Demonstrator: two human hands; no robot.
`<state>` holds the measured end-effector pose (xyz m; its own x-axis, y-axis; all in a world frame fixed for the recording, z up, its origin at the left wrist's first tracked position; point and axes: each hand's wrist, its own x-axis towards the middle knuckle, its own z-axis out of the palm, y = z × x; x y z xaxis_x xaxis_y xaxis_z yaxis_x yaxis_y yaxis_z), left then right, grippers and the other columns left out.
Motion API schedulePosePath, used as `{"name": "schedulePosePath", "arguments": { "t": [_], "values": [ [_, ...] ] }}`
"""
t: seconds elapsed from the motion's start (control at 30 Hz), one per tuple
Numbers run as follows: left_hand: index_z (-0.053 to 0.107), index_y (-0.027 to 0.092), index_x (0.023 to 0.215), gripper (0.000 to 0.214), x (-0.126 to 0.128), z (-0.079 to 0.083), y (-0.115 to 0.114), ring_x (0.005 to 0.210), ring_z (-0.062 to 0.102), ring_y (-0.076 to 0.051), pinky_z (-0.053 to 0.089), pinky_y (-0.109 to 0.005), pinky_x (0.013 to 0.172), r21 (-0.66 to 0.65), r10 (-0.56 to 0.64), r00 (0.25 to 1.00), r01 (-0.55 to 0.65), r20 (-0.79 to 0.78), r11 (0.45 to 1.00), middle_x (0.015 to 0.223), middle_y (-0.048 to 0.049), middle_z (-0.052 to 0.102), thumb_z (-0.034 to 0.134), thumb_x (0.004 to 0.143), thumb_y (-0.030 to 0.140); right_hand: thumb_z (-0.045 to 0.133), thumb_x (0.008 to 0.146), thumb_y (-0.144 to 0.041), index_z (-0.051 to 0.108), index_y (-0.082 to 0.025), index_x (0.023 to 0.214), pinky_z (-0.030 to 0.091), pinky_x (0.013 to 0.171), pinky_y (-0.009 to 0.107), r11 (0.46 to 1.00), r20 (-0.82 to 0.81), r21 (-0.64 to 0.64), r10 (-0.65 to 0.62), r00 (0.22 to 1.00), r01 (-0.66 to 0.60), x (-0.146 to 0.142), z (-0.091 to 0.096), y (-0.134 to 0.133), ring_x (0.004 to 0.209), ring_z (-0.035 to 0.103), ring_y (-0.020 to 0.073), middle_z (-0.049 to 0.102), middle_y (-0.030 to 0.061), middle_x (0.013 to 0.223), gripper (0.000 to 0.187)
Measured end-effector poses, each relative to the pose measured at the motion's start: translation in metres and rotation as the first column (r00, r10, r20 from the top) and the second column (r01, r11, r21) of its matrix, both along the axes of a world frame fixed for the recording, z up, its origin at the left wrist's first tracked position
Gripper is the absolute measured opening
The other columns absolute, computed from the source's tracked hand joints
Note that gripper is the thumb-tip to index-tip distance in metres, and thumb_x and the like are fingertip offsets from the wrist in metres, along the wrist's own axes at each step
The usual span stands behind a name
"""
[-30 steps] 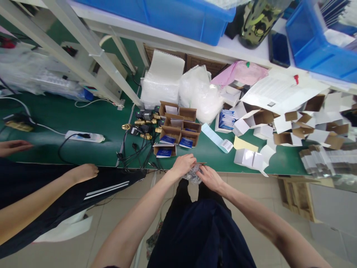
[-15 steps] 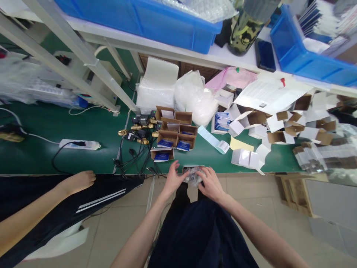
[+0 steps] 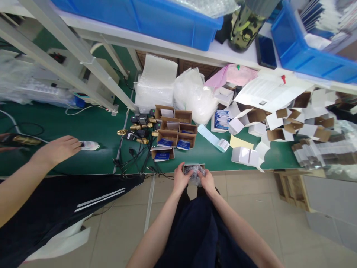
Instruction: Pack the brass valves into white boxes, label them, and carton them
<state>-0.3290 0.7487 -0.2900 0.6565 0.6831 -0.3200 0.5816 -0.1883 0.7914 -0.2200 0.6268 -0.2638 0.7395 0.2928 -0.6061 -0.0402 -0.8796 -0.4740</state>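
Note:
My left hand (image 3: 180, 178) and my right hand (image 3: 207, 181) close round a small bubble-wrapped part (image 3: 195, 173) that sits in a little open carton (image 3: 193, 166) at the near edge of the green table (image 3: 92, 130). The fingers of both hands curl against the wrapping. Just beyond stand several open brown cartons (image 3: 176, 130) with blue booklets inside, and brass valves with black cables (image 3: 137, 131) lie to their left.
A co-worker's hand (image 3: 57, 149) reaches onto the table at the left by a white power strip (image 3: 89, 145). White plastic bags (image 3: 192, 93), folded white boxes (image 3: 279, 119) and papers crowd the back right. Blue bins (image 3: 156, 16) sit on the shelf above.
My hands have drawn closer together round the wrapped part in the carton. The co-worker's hand has moved up from the table edge onto the table near the power strip.

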Motion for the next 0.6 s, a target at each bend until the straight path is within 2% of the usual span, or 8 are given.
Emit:
{"name": "schedulePosePath", "arguments": {
  "t": [0.07, 0.1, 0.17, 0.23, 0.3, 0.37, 0.47, 0.6],
  "values": [
    [0.046, 0.012, 0.141, 0.057, -0.009, 0.016, -0.009, 0.121, 0.061, -0.036, 0.050, -0.056, 0.100, 0.147, 0.039, 0.999, -0.034, -0.033, 0.989, 0.127, -0.0224, 0.060, 0.060, 0.097, 0.045, 0.063, 0.101, -0.041, 0.063, -0.017, 0.126, 0.059, 0.092, 0.045, 1.000, -0.002, -0.006, -0.011, 1.000, 0.011, 0.001, 0.000, -0.001, 0.106, 0.068, 0.0232, 0.067, 0.0089, 0.124, 0.035],
    [0.049, 0.013, 0.138, 0.050, -0.014, 0.024, -0.013, 0.124, 0.059, -0.036, 0.048, -0.056, 0.104, 0.211, 0.021, 0.999, -0.013, -0.034, 0.977, 0.128, -0.0220, 0.060, 0.058, 0.098, 0.043, 0.063, 0.101, -0.041, 0.063, -0.017, 0.127, 0.059, 0.093, 0.046, 1.000, -0.002, -0.011, -0.013, 1.000, 0.013, 0.001, -0.001, -0.002, 0.107, 0.068, 0.0234, 0.067, 0.0090, 0.124, 0.036],
    [0.057, 0.018, 0.131, 0.035, -0.020, 0.039, -0.020, 0.129, 0.057, -0.032, 0.044, -0.051, 0.111, 0.306, -0.109, 0.994, 0.110, -0.022, 0.945, 0.131, -0.0175, 0.062, 0.056, 0.100, 0.033, 0.063, 0.101, -0.041, 0.063, -0.017, 0.126, 0.058, 0.093, 0.046, 1.000, -0.003, -0.018, -0.007, 1.000, 0.006, 0.001, -0.002, -0.002, 0.107, 0.068, 0.0232, 0.067, 0.0090, 0.124, 0.035],
    [0.059, 0.020, 0.131, 0.033, -0.020, 0.048, -0.020, 0.133, 0.055, -0.029, 0.041, -0.047, 0.116, 0.376, -0.261, 0.965, 0.254, -0.032, 0.891, 0.136, -0.0140, 0.062, 0.057, 0.098, 0.021, 0.063, 0.101, -0.041, 0.063, -0.017, 0.126, 0.059, 0.093, 0.045, 1.000, -0.005, -0.014, 0.009, 1.000, -0.009, 0.002, -0.003, -0.001, 0.106, 0.068, 0.0231, 0.067, 0.0090, 0.124, 0.035],
    [0.056, 0.018, 0.138, 0.044, -0.014, 0.051, -0.015, 0.137, 0.051, -0.031, 0.039, -0.048, 0.116, 0.434, -0.349, 0.934, 0.346, -0.075, 0.832, 0.142, -0.0158, 0.059, 0.056, 0.095, 0.012, 0.063, 0.101, -0.040, 0.063, -0.018, 0.127, 0.058, 0.093, 0.045, 1.000, -0.007, -0.006, 0.023, 1.000, -0.023, 0.002, -0.003, -0.002, 0.107, 0.068, 0.0230, 0.067, 0.0090, 0.125, 0.034],
    [0.051, 0.014, 0.144, 0.052, -0.007, 0.052, -0.007, 0.136, 0.051, -0.034, 0.041, -0.051, 0.114, 0.479, -0.381, 0.915, 0.396, -0.133, 0.783, 0.142, -0.0199, 0.058, 0.053, 0.093, 0.006, 0.063, 0.101, -0.040, 0.063, -0.018, 0.127, 0.058, 0.093, 0.045, 0.999, -0.010, 0.002, 0.032, 0.999, -0.032, 0.003, -0.003, -0.002, 0.107, 0.068, 0.0231, 0.067, 0.0090, 0.125, 0.034],
    [0.050, 0.012, 0.145, 0.054, -0.004, 0.052, 0.001, 0.129, 0.055, -0.036, 0.044, -0.053, 0.108, 0.522, -0.397, 0.893, 0.446, -0.210, 0.727, 0.133, -0.0214, 0.062, 0.052, 0.092, 0.005, 0.063, 0.101, -0.040, 0.063, -0.018, 0.127, 0.058, 0.093, 0.045, 1.000, -0.022, -0.002, 0.030, 0.999, -0.030, 0.004, -0.004, -0.004, 0.107, 0.068, 0.0230, 0.067, 0.0090, 0.126, 0.034],
    [0.050, 0.012, 0.144, 0.055, -0.006, 0.053, 0.006, 0.130, 0.054, -0.036, 0.043, -0.052, 0.108, 0.548, -0.422, 0.867, 0.495, -0.264, 0.674, 0.133, -0.0212, 0.063, 0.055, 0.090, 0.007, 0.063, 0.101, -0.039, 0.063, -0.018, 0.128, 0.058, 0.094, 0.046, 1.000, -0.036, -0.013, 0.009, 0.999, -0.009, 0.005, -0.007, -0.005, 0.109, 0.068, 0.0236, 0.066, 0.0093, 0.127, 0.035]
  ]
}}
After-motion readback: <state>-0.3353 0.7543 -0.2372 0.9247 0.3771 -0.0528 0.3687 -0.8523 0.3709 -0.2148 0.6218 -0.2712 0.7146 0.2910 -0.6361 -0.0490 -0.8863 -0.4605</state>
